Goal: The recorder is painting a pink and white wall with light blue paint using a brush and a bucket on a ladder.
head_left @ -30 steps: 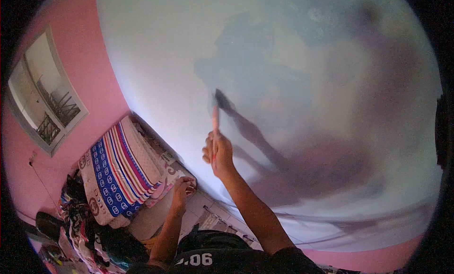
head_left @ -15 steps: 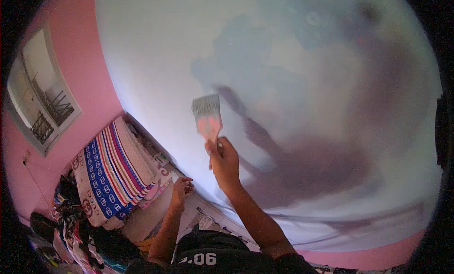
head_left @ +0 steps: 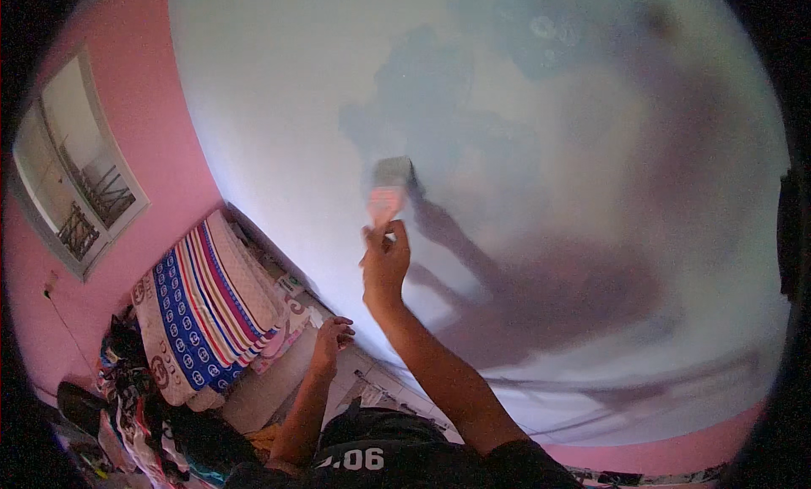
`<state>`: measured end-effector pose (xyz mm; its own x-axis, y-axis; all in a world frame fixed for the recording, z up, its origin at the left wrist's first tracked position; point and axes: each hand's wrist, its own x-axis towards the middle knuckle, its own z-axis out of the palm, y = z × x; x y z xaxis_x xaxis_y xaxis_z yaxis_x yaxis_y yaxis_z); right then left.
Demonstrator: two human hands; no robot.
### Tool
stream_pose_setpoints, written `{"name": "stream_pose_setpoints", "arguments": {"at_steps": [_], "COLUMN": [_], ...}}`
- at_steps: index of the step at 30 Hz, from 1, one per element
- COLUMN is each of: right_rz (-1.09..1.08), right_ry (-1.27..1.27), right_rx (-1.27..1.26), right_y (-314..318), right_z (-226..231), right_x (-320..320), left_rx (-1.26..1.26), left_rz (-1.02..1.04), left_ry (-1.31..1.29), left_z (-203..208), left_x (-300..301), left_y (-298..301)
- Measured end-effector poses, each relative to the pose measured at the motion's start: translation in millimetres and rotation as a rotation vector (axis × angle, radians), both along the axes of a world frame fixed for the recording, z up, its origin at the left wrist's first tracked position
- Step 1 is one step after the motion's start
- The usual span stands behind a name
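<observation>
A flat, wide paintbrush with a pale reddish handle and grey bristles is in my right hand, fingers pinched round its handle. Its bristles point up and lie at or very near the pale bluish-white wall; motion smears them a little. Just above the brush, a darker blue-grey patch spreads over the wall. My left hand hangs lower and to the left, close to the wall's foot, its fingers loosely bent and apart, with nothing seen in them.
Folded striped bedding is stacked at the left against the wall corner. Beside it lies a heap of clothes. A window sits in the pink side wall. Shadows of my arm and body fall across the pale wall.
My right hand has moved slightly up and left, while the brush head has swung up and to the right along the wall. My left hand has shifted only slightly.
</observation>
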<state>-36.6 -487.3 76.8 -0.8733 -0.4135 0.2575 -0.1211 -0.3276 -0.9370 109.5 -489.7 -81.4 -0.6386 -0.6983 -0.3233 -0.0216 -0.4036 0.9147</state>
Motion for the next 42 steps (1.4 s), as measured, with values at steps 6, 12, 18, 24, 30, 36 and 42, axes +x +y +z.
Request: {"name": "stream_pose_setpoints", "arguments": {"at_steps": [6,12,18,24,30,36,42], "right_rz": [0.167,0.055,-0.073,0.413,0.377,0.308,0.312], "right_ry": [-0.691,0.235,-0.066,-1.058,-0.711,-0.444,-0.032], "right_rx": [0.043,0.064,0.096,0.125,0.211,0.347,0.592], "right_y": [22.3,-11.7,-30.9,15.1,70.9,145.6,174.1], "right_z": [6.5,11.7,-44.8,-68.3,-58.5,-45.3,1.3], "right_x": [34.8,35.2,-13.9,45.0,47.9,7.6,-15.3], "left_rx": [-0.017,0.051,0.008,0.075,-0.039,-0.016,0.035], "left_rz": [0.017,0.029,-0.029,0.066,0.028,0.097,-0.148], "left_ry": [0.003,-0.025,-0.075,-0.037,-0.035,0.011,-0.050], "left_z": [7.3,9.5,7.7,36.1,12.7,21.7,-3.3], "left_x": [9.8,14.5,3.6,2.5,2.3,-24.5,-40.5], "left_y": [1.5,1.6,-9.7,8.2,-15.3,-22.5,-3.2]}}
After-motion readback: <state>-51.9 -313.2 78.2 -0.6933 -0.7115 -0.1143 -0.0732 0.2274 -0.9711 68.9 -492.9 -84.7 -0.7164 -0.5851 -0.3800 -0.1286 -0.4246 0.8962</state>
